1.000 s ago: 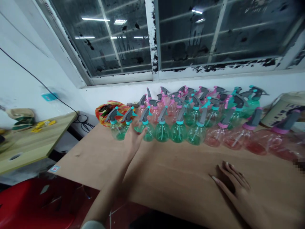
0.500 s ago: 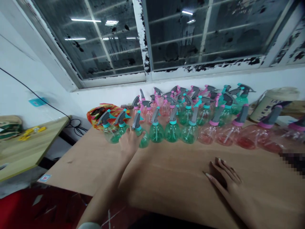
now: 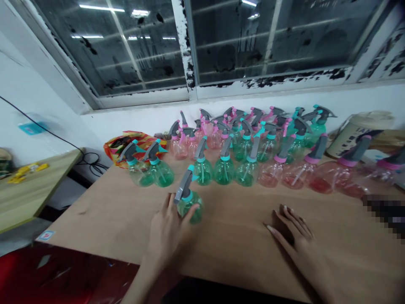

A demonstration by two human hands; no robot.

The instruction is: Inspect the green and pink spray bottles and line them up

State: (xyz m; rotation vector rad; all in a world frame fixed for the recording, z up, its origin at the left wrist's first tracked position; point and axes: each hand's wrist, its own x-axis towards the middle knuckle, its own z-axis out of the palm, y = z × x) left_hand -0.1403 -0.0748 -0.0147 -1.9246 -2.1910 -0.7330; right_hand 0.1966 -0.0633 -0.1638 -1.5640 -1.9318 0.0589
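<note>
My left hand (image 3: 171,228) is wrapped round a green spray bottle (image 3: 193,207) with a grey trigger head and turquoise collar, in front of the row. The bottle leans slightly, and my palm and fingers hide part of its left side. My right hand (image 3: 295,236) rests on the wooden table (image 3: 240,249) at the right, fingers apart and holding nothing. Behind the held bottle stands a row of green spray bottles (image 3: 224,171) with some green liquid inside, continuing rightward as pink spray bottles (image 3: 272,173).
More pink and green bottles (image 3: 243,145) crowd along the wall. A red and yellow bag (image 3: 110,147) lies at the back left, and a large pale container (image 3: 354,135) stands at the back right. Further left is another table (image 3: 47,185), with a black cable (image 3: 91,162) between.
My left hand has drawn the green spray bottle out of the front row toward me, leaving a gap there. My right hand keeps its place on the table. The view has shifted slightly.
</note>
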